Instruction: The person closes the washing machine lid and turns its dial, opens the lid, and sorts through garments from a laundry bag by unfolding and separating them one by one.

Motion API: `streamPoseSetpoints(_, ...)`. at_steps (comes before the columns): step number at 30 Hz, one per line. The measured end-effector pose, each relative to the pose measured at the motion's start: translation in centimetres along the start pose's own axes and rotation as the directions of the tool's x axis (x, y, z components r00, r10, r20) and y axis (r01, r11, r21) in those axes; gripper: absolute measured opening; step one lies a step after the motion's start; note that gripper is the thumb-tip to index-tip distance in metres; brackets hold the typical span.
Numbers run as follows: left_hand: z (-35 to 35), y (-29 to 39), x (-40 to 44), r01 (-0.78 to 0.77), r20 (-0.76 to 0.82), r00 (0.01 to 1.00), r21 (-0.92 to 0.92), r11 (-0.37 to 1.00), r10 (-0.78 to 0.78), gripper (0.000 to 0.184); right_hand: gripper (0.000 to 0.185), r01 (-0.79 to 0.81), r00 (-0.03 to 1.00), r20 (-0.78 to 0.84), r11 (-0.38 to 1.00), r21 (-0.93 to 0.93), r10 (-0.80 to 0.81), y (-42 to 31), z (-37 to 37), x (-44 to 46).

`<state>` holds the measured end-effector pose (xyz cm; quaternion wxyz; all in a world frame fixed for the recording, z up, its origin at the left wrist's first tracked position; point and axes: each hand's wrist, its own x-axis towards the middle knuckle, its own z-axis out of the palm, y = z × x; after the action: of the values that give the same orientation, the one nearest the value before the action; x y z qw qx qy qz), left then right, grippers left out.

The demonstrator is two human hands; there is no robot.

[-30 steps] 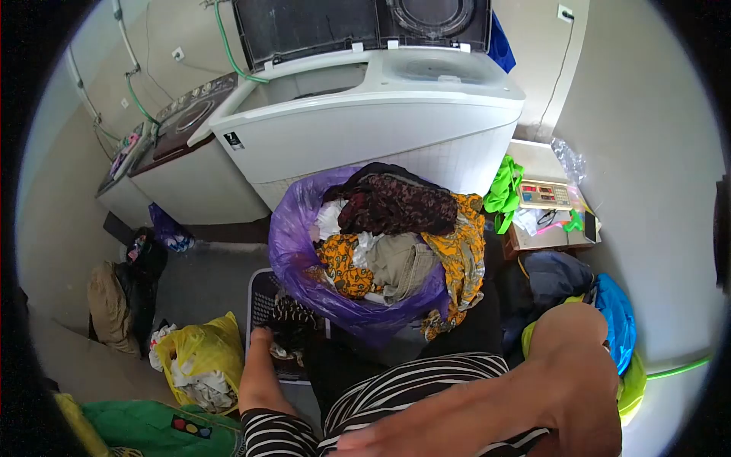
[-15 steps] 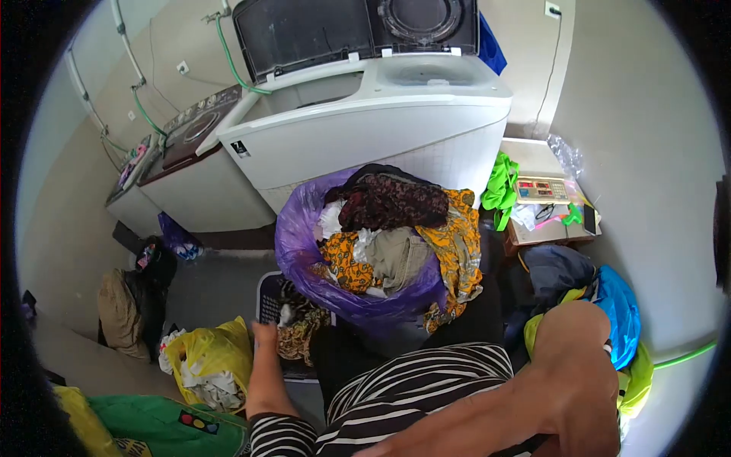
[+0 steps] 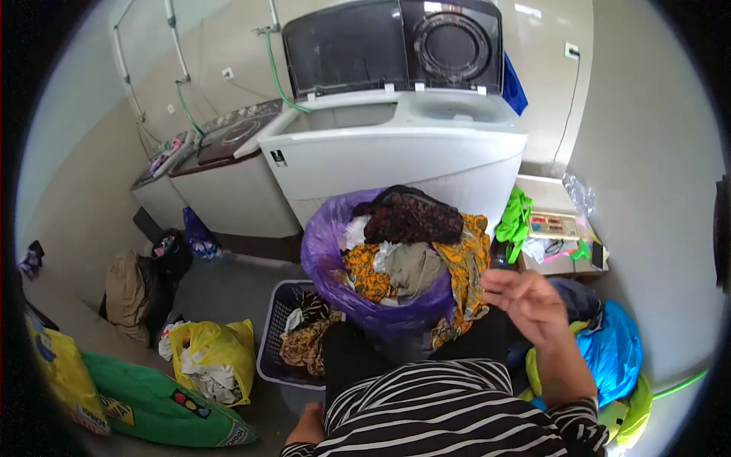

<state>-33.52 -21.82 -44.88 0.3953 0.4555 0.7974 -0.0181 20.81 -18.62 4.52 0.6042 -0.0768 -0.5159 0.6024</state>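
Observation:
My right hand [image 3: 531, 301] is raised beside the orange patterned cloth [image 3: 466, 259], its fingers apart and nothing seen in them. That cloth hangs over the rim of a purple plastic bag [image 3: 324, 236] standing between my legs. Inside the bag lie a dark lacy garment [image 3: 415, 217], a khaki garment [image 3: 415, 266] and more orange print fabric [image 3: 365, 270]. My left hand [image 3: 307, 421] is low at my side by the striped shirt; its fingers are mostly hidden. Just beyond it is a laundry basket [image 3: 268, 346] with brown patterned clothes [image 3: 308, 340].
A twin-tub washing machine [image 3: 396, 152] stands ahead with raised lids. To the left are a yellow bag of clothes [image 3: 213, 354] and a green sack [image 3: 152, 404]. On the right, a small table [image 3: 544, 190] bears a calculator [image 3: 553, 225], near a blue bag [image 3: 613, 350].
My right hand has moved from close before the camera to beside the orange cloth. My left hand has drawn back from the basket toward my body. The view has tilted upward.

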Motion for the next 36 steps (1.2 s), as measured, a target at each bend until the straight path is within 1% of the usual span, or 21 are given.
streamPoseSetpoints(1,-0.3,0.0,0.0,-0.005,-0.005,1.000,0.000,1.000,0.005,0.051,0.017,-0.007,0.999,-0.037,1.000,-0.009,0.007,1.1,-1.1,-1.0)
streamPoseSetpoints(2,-0.7,0.3,0.2,-0.014,-0.010,1.000,-0.010,1.000,0.014,0.050,0.016,-0.086,0.978,-0.196,0.996,-0.036,0.078,2.2,-2.2,-1.8)
streamPoseSetpoints(3,-0.9,0.5,0.2,-0.026,-0.005,1.000,-0.015,1.000,0.026,0.050,0.015,-0.164,0.925,-0.355,0.985,-0.050,0.136,3.1,-3.3,-2.2)
streamPoseSetpoints(4,-1.2,0.9,0.3,-0.039,-0.008,0.999,-0.017,0.999,0.039,0.049,0.015,-0.153,0.931,-0.344,0.986,-0.064,0.123,3.9,-4.6,-2.6)
streamPoseSetpoints(8,-1.6,2.2,0.0,-0.101,-0.016,0.995,-0.045,0.994,0.100,0.046,0.014,-0.308,0.836,-0.537,0.904,-0.295,0.110,6.8,-9.2,-3.1)
streamPoseSetpoints(9,-1.8,2.5,-0.1,-0.121,-0.018,0.993,-0.054,0.991,0.120,0.045,0.014,-0.303,0.841,-0.530,0.904,-0.301,0.105,7.0,-9.6,-3.1)
streamPoseSetpoints(12,-1.6,2.2,-0.6,-0.172,0.000,0.985,-0.042,0.984,0.173,0.042,0.014,-0.318,0.810,-0.578,0.904,-0.285,0.103,7.1,-10.9,-2.5)
streamPoseSetpoints(14,-1.6,1.5,-1.0,-0.240,0.043,0.970,-0.010,0.971,0.240,0.041,0.014,-0.316,0.803,-0.588,0.906,-0.282,0.097,7.5,-12.2,-2.3)
streamPoseSetpoints(16,-2.0,0.7,-1.1,-0.376,0.121,0.921,0.036,0.926,0.370,0.039,0.015,-0.299,0.778,-0.627,0.902,-0.312,0.041,8.1,-14.0,-2.5)
streamPoseSetpoints(17,-2.4,0.5,-0.9,-0.489,0.146,0.869,0.096,0.867,0.473,0.039,0.016,-0.294,0.764,-0.645,0.898,-0.327,0.015,8.3,-14.9,-2.7)
streamPoseSetpoints(18,-3.6,1.2,-1.4,-0.367,0.330,0.858,-0.144,0.919,0.394,0.034,0.016,-0.294,0.757,-0.654,0.895,-0.336,0.003,8.4,-15.6,-2.7)
streamPoseSetpoints(19,-4.2,2.0,-1.6,-0.295,0.352,0.872,-0.175,0.939,0.339,0.036,0.017,-0.294,0.749,-0.662,0.891,-0.345,-0.009,8.5,-16.3,-2.7)
streamPoseSetpoints(21,-5.8,3.9,-1.4,-0.219,0.301,0.915,-0.188,0.957,0.269,0.039,0.024,-0.377,0.646,-0.762,0.845,-0.378,-0.053,8.7,-17.6,-2.6)
streamPoseSetpoints(25,-9.0,10.6,-0.7,-0.214,0.138,0.955,-0.288,0.933,0.262,0.046,0.044,-0.531,0.407,-0.897,0.755,-0.386,-0.173,9.8,-19.6,-1.1)
streamPoseSetpoints(26,-9.9,12.6,-0.7,-0.225,0.097,0.958,-0.327,0.918,0.270,0.048,0.044,-0.525,0.409,-0.896,0.758,-0.386,-0.173,10.2,-19.4,-0.5)
streamPoseSetpoints(28,-11.7,16.4,-0.3,-0.256,0.021,0.957,-0.407,0.877,0.289,0.052,0.052,-0.437,0.349,-0.935,0.873,-0.217,-0.058,10.8,-17.6,1.2)
streamPoseSetpoints(30,-13.4,19.8,0.0,-0.290,-0.055,0.951,-0.492,0.821,0.303,0.056,0.065,-0.461,0.532,-0.847,0.838,-0.292,-0.003,15.1,-22.0,-0.5)
streamPoseSetpoints(31,-14.3,21.4,0.3,-0.311,-0.093,0.946,-0.533,0.787,0.311,0.058,0.065,-0.466,0.532,-0.847,0.835,-0.293,0.000,16.5,-23.3,-1.1)
streamPoseSetpoints(33,-16.0,24.6,1.1,-0.354,-0.164,0.932,-0.611,0.708,0.324,0.062,0.067,-0.450,0.343,-0.919,0.893,0.022,0.196,17.2,-22.3,0.0)
streamPoseSetpoints(34,-16.8,26.0,1.6,-0.378,-0.201,0.922,-0.646,0.663,0.330,0.064,0.067,-0.462,0.336,-0.920,0.886,0.025,0.201,16.9,-22.3,0.7)
streamPoseSetpoints(36,-18.9,29.1,2.6,-0.432,-0.266,0.897,-0.703,0.565,0.354,0.068,0.066,-0.434,0.429,-0.892,0.899,-0.067,0.140,16.0,-22.0,2.4)
